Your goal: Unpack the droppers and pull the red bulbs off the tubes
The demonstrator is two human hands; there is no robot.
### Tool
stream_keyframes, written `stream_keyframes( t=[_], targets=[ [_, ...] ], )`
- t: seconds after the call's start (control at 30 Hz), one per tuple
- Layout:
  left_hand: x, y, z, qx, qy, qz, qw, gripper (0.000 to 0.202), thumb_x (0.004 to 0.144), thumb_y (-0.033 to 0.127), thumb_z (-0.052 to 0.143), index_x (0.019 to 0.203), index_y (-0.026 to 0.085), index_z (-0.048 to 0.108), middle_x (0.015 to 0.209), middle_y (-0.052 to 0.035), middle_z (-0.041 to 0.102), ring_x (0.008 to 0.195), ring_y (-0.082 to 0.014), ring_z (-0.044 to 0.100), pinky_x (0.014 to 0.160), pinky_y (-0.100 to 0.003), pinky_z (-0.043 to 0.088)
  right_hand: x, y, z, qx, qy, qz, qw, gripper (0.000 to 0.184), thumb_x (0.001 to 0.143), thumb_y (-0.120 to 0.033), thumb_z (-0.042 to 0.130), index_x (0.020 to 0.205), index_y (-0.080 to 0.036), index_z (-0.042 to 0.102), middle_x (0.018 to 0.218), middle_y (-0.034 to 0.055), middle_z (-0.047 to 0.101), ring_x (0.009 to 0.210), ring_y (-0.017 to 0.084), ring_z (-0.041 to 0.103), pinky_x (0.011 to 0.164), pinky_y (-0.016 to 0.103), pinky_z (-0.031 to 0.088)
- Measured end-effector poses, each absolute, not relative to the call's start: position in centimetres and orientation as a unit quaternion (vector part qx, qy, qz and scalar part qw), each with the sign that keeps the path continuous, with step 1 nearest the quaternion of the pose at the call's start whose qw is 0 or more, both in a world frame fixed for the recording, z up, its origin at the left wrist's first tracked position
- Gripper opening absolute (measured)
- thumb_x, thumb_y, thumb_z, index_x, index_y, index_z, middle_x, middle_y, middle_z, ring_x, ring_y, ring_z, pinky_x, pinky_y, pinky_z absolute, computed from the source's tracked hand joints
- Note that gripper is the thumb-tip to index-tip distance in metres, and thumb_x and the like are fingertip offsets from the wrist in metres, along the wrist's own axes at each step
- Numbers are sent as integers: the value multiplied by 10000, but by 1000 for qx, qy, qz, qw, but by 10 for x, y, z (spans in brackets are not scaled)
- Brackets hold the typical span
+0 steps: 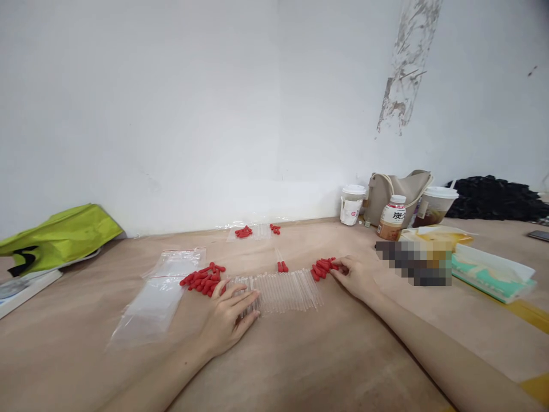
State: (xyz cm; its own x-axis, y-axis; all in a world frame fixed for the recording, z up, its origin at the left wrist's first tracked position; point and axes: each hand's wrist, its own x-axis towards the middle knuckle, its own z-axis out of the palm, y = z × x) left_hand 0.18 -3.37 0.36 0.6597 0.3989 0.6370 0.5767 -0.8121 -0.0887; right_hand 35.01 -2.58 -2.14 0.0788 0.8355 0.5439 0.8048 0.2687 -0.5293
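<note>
A row of thin clear tubes (289, 292) lies side by side on the table. My left hand (229, 315) rests over the row's left end, fingers spread across the tubes. Beside it is a heap of red rubber bulbs (203, 280), close to its fingertips. My right hand (354, 277) is at a smaller pile of red bulbs (321, 268) off the row's right end, thumb and forefinger pinched on a bulb at its edge. Just behind the row are two clear tubes with red bulbs on their ends (282, 266).
Clear zip bags (150, 303) lie to the left. By the wall is a bag with more red bulbs and tubes (256, 231). A lidded paper cup (353, 206), a bottle (392, 217), a beige handbag (398, 191) and a green tissue pack (489, 277) stand at right.
</note>
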Motion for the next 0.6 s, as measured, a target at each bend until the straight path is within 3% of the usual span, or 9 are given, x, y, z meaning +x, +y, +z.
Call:
stream_keyframes(
  t=[0.17,0.33,0.47,0.6],
  targets=[
    [1,-34,3,-906,-273,-292,139,308,811,296,517,1107,223,563,938,-37,686,986,-228,557,1006,-534,177,353,-28,-22,-614,-664,60,423,286,658,-202,509,912,-130,618,806,62,609,647,139,557,615,261,472],
    [-1,-36,3,-910,-284,-272,130,320,803,343,522,1099,232,573,1008,-41,663,1016,-233,540,1003,-530,204,356,-32,-13,-636,-654,57,406,350,607,-183,519,942,-132,607,823,59,617,660,142,547,613,249,450],
    [0,-35,3,-909,-299,-263,121,352,788,403,529,1105,256,570,1067,-36,636,1050,-244,516,999,-546,199,343,-30,7,-657,-644,6,392,302,670,-266,504,926,-151,614,844,53,621,683,143,540,623,248,425],
    [4,-34,3,-907,-318,-252,108,437,755,473,544,1140,267,546,1140,-44,596,1089,-269,488,988,-570,195,310,-15,25,-684,-657,5,317,230,709,-237,469,861,-170,628,821,37,642,729,130,565,650,220,396]
  ],
)
